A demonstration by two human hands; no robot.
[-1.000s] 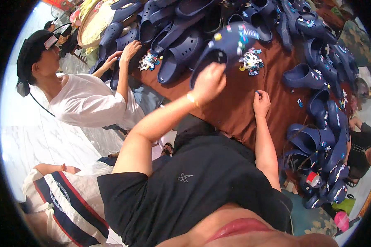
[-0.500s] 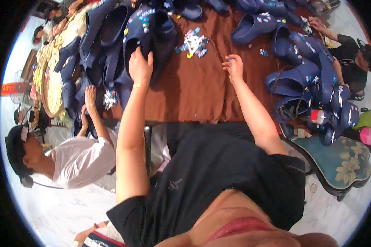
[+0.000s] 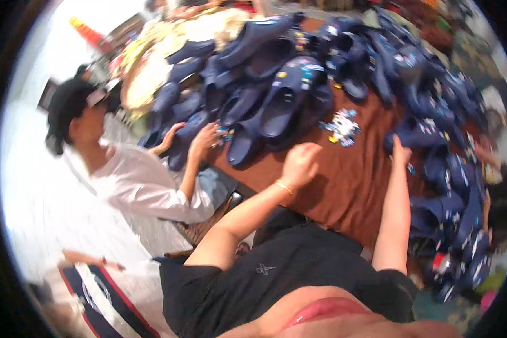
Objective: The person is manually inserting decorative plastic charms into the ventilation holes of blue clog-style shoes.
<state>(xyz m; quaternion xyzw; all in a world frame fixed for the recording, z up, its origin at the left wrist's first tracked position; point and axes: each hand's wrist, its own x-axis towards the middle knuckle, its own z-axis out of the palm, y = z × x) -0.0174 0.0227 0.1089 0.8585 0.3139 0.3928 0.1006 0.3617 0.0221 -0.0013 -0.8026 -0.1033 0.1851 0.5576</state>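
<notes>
My left hand (image 3: 301, 166) hangs over the brown cloth with its fingers curled in. Whether anything is inside them is hidden. Farther right, my right hand (image 3: 401, 151) grips the near edge of a navy clog (image 3: 419, 135) that carries small charms. Between my hands and a little farther off lies a pile of small colourful shoe charms (image 3: 342, 127) on the cloth. Left of the pile rests a larger navy clog (image 3: 279, 112), with colourful charms over its toe. The picture is blurred by motion.
Brown cloth (image 3: 343, 186) covers the table. Many navy clogs (image 3: 448, 174) crowd its right side, and more (image 3: 245, 101) lie at the left. A co-worker in a white shirt (image 3: 146, 174) works at the left; another person's arm (image 3: 487, 155) reaches in at the right.
The view has swung round. My left hand has come off the clog and is now over bare cloth. My right hand, empty before, has reached the clog at the right and holds it.
</notes>
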